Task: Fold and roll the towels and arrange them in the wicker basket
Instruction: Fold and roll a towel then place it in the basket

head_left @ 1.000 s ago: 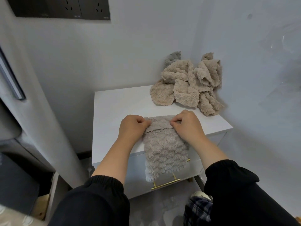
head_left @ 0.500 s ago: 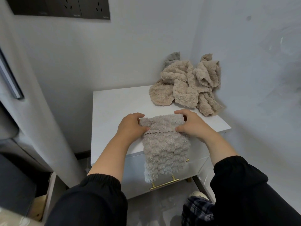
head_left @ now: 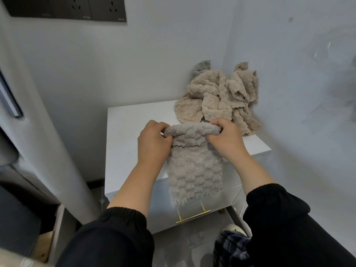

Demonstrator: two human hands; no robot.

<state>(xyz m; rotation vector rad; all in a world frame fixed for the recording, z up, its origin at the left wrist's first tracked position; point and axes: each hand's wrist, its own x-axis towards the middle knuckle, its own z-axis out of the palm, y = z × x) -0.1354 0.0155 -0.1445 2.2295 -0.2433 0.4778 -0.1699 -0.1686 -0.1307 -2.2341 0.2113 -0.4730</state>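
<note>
A folded grey-beige fluffy towel (head_left: 194, 170) lies on the white nightstand (head_left: 127, 135) and hangs over its front edge. Its far end is turned into a short roll (head_left: 190, 130). My left hand (head_left: 154, 143) grips the roll's left end and my right hand (head_left: 225, 141) grips its right end, fingers curled round it. A heap of loose beige towels (head_left: 217, 99) sits at the nightstand's back right corner, with a grey one (head_left: 200, 67) behind it. No wicker basket is in view.
The nightstand stands in a corner, with walls behind and to the right. Its drawer has a gold handle (head_left: 192, 216). A grey rounded pillar (head_left: 38, 132) stands left. Dark wall sockets (head_left: 77, 6) are above. A shoe (head_left: 234, 228) shows on the floor.
The far end of the towel has been rolled toward me into a short roll. Both hands went from pinching the flat edge to gripping the roll's ends.
</note>
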